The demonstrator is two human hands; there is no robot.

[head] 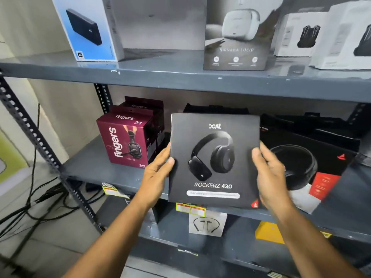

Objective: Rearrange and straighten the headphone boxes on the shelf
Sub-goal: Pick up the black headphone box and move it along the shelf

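A black Rockerz 430 headphone box [213, 159] is held upright in front of the middle shelf [90, 167], its front facing me. My left hand [157, 173] grips its left edge and my right hand [269, 173] grips its right edge. To its left, a maroon Fingers headset box [125, 141] stands on the shelf with another maroon box [144, 106] behind it. To the right, a larger black headphone box [305, 167] leans tilted, partly hidden by my right hand. More dark boxes [216, 109] lie behind.
The upper shelf [160, 77] carries a blue-and-white box [86, 29], a grey earbuds box [236, 35] and white boxes [299, 35]. Below sit a white neckband box [206, 224] and a yellow box [269, 231]. Black cables [36, 205] trail on the floor by the perforated upright [40, 145].
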